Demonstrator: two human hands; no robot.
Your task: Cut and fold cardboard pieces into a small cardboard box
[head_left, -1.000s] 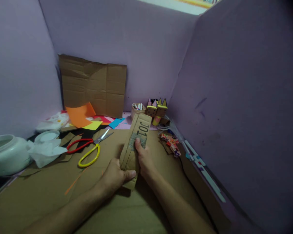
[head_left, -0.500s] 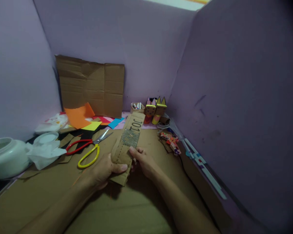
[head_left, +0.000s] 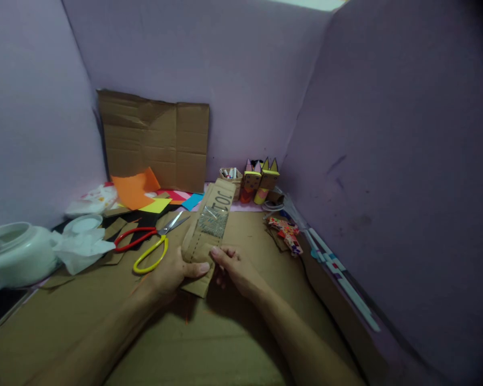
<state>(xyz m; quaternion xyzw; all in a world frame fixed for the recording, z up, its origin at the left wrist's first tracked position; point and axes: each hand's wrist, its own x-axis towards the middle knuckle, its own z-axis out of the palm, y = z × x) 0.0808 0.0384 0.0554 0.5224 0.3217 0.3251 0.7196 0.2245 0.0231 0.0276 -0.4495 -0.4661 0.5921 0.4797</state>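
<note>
A long brown cardboard piece (head_left: pixel 201 241) with printed letters, a dashed line and a shiny grey patch is held up over the cardboard work surface (head_left: pixel 177 354). My left hand (head_left: pixel 171 276) grips its lower left side, thumb across the front and fingers hidden behind. On its right edge, my right hand (head_left: pixel 235 268) pinches with thumb and fingers. Scissors (head_left: pixel 159 236) with one red and one yellow handle lie spread open to the left of the cardboard piece.
A white pot (head_left: pixel 18 254) and crumpled white paper (head_left: pixel 82 252) are at left. Behind lie orange paper (head_left: pixel 134 188) and an upright cardboard sheet (head_left: pixel 156 139). A marker box (head_left: pixel 231 176), paper figures (head_left: pixel 261 182) and white strips (head_left: pixel 346 284) are farther right.
The view has shifted slightly, moving the surroundings a little right. The cardboard piece is tipped slightly lower at its top, and both hands keep their hold.
</note>
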